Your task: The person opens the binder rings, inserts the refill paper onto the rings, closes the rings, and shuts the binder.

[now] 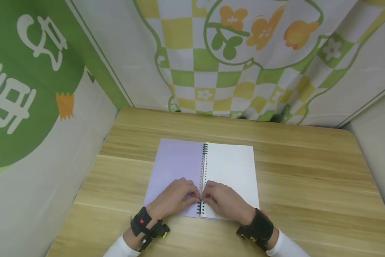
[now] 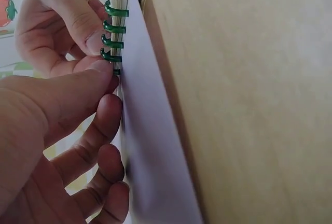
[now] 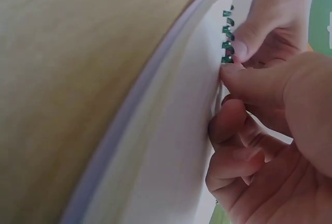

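Observation:
A spiral notebook (image 1: 232, 166) lies open on the table, its purple cover side (image 1: 179, 157) to the left and a white lined page to the right. Green binding rings (image 1: 205, 149) show at the far and near ends of the spine; between them I see a row of holes, partly hidden by the fingers. With bent thumb and fingers, my left hand (image 1: 177, 196) pinches the binding near its lower end. My right hand (image 1: 226, 200) pinches it from the other side, the fingertips almost meeting. Both wrist views show the thumbs against the green rings (image 2: 114, 27).
The wooden table (image 1: 308, 171) extends around the notebook. A patterned curtain (image 1: 205, 82) hangs along the back edge, with a green and white cloth (image 1: 92, 142) on the left. Each wrist carries a black strap (image 1: 263, 228) with a small camera.

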The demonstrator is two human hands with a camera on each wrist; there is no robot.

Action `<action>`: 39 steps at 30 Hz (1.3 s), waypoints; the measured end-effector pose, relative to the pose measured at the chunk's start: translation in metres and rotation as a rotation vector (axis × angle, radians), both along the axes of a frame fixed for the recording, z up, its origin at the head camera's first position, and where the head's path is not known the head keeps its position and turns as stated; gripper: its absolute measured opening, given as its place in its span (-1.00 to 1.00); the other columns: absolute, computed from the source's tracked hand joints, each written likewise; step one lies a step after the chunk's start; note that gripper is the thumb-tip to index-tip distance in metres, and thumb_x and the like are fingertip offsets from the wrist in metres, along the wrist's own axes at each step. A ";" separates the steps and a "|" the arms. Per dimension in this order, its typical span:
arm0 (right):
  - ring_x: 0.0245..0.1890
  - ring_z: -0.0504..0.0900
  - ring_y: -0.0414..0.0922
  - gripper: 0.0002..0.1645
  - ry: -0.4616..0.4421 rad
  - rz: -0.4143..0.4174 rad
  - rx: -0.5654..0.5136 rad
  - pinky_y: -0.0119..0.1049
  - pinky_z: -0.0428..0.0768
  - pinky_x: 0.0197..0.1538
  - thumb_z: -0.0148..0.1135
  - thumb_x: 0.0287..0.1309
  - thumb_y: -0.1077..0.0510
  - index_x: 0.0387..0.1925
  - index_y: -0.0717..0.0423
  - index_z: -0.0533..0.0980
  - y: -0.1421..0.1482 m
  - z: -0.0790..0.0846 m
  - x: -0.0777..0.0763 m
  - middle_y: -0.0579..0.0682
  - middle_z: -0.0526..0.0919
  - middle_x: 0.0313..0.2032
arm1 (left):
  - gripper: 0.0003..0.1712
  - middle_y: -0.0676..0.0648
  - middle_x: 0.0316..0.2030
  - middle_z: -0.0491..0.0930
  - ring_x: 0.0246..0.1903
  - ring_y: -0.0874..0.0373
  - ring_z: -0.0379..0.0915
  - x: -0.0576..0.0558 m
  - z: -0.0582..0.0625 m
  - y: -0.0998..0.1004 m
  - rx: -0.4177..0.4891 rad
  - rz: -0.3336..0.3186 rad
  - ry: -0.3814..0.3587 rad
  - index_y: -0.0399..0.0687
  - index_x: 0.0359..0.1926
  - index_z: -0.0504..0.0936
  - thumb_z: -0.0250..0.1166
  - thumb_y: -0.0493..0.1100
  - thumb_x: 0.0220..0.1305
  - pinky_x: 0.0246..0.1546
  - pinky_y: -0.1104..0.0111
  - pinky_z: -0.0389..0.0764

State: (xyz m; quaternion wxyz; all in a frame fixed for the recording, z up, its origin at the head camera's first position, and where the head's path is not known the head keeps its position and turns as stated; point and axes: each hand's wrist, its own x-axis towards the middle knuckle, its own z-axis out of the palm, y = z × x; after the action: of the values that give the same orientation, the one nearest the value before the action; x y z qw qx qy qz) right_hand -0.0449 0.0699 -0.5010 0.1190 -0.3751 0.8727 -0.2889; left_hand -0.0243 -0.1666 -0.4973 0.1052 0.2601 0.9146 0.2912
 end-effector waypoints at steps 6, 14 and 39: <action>-0.24 0.64 -0.33 -0.93 0.033 -0.012 0.028 -0.37 0.67 -0.17 0.36 0.44 0.11 -0.20 -0.06 0.73 0.001 0.000 0.001 -0.24 0.64 -0.20 | -0.95 0.27 -0.25 0.72 -0.18 0.34 0.50 -0.003 0.002 0.002 -0.012 -0.006 0.001 0.21 -0.16 0.81 0.47 -0.04 0.38 0.01 0.28 0.55; -0.17 0.69 -0.29 -0.94 0.011 -0.007 0.020 -0.33 0.71 -0.08 0.35 0.44 0.15 -0.15 -0.02 0.72 0.001 0.001 -0.002 -0.21 0.67 -0.17 | -0.96 0.27 -0.24 0.73 -0.19 0.34 0.50 -0.007 0.004 0.004 -0.016 -0.011 0.009 0.21 -0.17 0.80 0.46 -0.06 0.39 -0.01 0.31 0.55; -0.24 0.61 -0.40 -0.95 -0.027 -0.009 -0.027 -0.43 0.64 -0.19 0.42 0.38 0.09 -0.24 -0.10 0.66 0.010 0.002 0.027 -0.30 0.61 -0.18 | -0.91 0.35 -0.32 0.57 -0.28 0.42 0.39 0.027 0.000 0.005 0.012 0.023 0.037 0.23 -0.24 0.75 0.52 -0.03 0.31 -0.15 0.42 0.49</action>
State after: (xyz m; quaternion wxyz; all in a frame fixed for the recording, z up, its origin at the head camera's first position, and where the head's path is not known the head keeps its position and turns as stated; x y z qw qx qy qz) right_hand -0.0174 0.0795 -0.4986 0.1245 -0.3689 0.8686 -0.3065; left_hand 0.0024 -0.1618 -0.4974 0.0833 0.2558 0.9175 0.2929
